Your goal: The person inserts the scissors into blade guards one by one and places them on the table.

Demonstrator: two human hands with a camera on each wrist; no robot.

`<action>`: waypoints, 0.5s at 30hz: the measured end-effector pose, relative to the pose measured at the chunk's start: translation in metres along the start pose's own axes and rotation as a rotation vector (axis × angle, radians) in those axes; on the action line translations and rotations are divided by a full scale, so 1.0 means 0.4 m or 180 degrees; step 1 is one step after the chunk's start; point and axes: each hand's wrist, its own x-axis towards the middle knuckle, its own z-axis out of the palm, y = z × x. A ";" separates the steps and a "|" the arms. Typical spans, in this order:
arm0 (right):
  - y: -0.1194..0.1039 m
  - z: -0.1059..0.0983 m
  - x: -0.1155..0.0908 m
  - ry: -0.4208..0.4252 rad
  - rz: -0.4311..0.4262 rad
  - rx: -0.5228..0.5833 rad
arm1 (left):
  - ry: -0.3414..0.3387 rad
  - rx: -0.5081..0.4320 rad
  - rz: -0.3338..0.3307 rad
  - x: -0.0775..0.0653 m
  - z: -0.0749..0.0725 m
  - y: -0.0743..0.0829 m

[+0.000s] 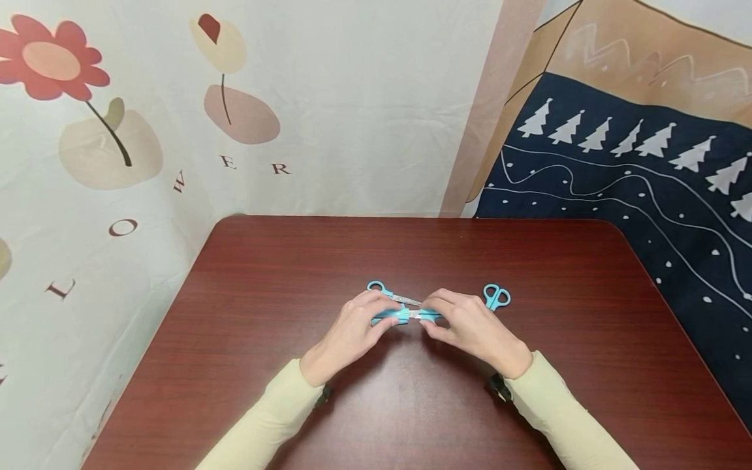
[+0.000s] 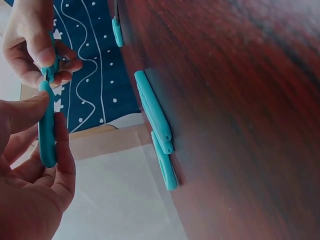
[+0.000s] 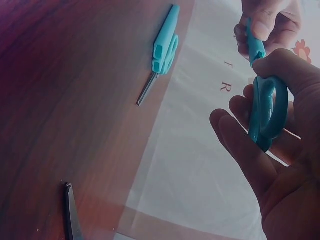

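My left hand (image 1: 356, 320) pinches a teal blade cover (image 2: 47, 131) between thumb and fingers. Opposite it, my right hand (image 1: 472, 323) holds a pair of teal-handled scissors (image 3: 274, 112) by the handles. Their metal blades (image 1: 414, 314) point left and show between the hands, with the tips hidden in the cover's mouth. Behind the hands lies a second pair of scissors (image 1: 376, 286), also pointing right. Teal covers (image 2: 152, 107) rest on the table beside that pair, mostly hidden by the left hand in the head view.
A third pair of scissors (image 1: 497, 297) lies just beyond the right hand, its handles showing. Everything rests on a dark red-brown wooden table (image 1: 305, 254). Printed cloths, one pale with flowers (image 1: 364, 130) and one navy with trees (image 1: 587, 173), hang at the back and sides.
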 end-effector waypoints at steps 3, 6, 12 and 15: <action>-0.001 0.000 0.000 0.0007 -0.0016 -0.0011 | 0.0000 -0.0013 0.0014 0.000 0.000 0.003; -0.001 0.002 0.000 0.0034 -0.0040 -0.0018 | -0.0005 0.0005 0.0013 0.001 0.001 0.004; 0.000 0.004 0.001 0.0050 -0.0035 0.0002 | -0.0008 0.0044 -0.0016 0.003 0.001 0.004; -0.001 0.004 0.000 0.0030 -0.0022 0.0012 | 0.0007 0.0064 0.0016 0.003 0.003 0.002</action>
